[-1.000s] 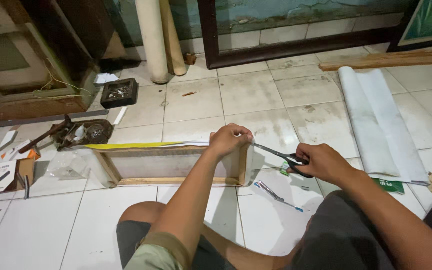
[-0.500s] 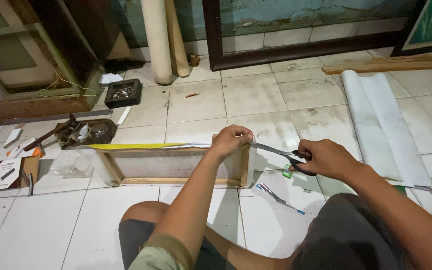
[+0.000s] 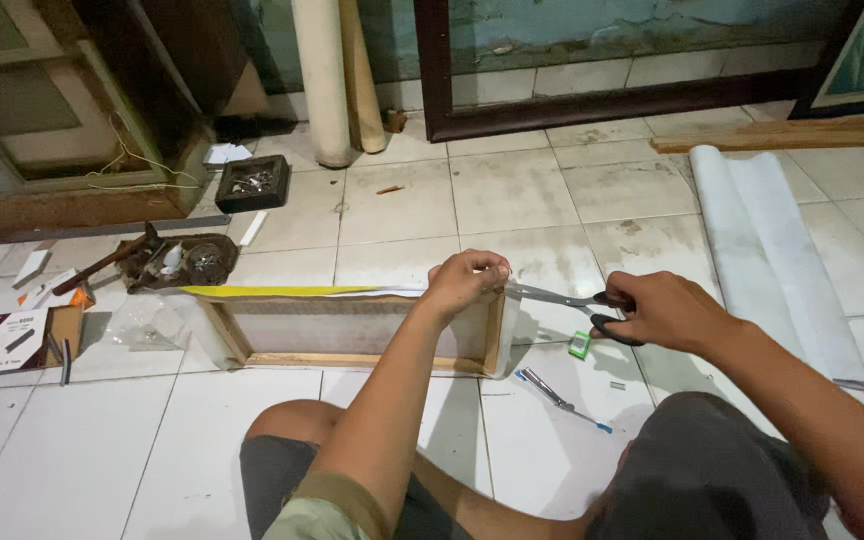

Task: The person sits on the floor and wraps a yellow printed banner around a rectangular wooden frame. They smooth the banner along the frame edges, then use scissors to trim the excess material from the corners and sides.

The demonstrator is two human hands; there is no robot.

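— What are the hands doing?
— The left hand [image 3: 467, 283] grips the wooden frame's [image 3: 352, 358] corner; the right hand [image 3: 664, 310], at its three o'clock, holds scissors [image 3: 574, 300], blades touching that corner.
— Anything else?
— A white roll [image 3: 767, 250] at two o'clock; a pen [image 3: 560, 398] below the scissors.

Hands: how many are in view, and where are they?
2. The left hand grips the top corner of the wooden frame; the right hand holds scissors just right of it. No other hands show.
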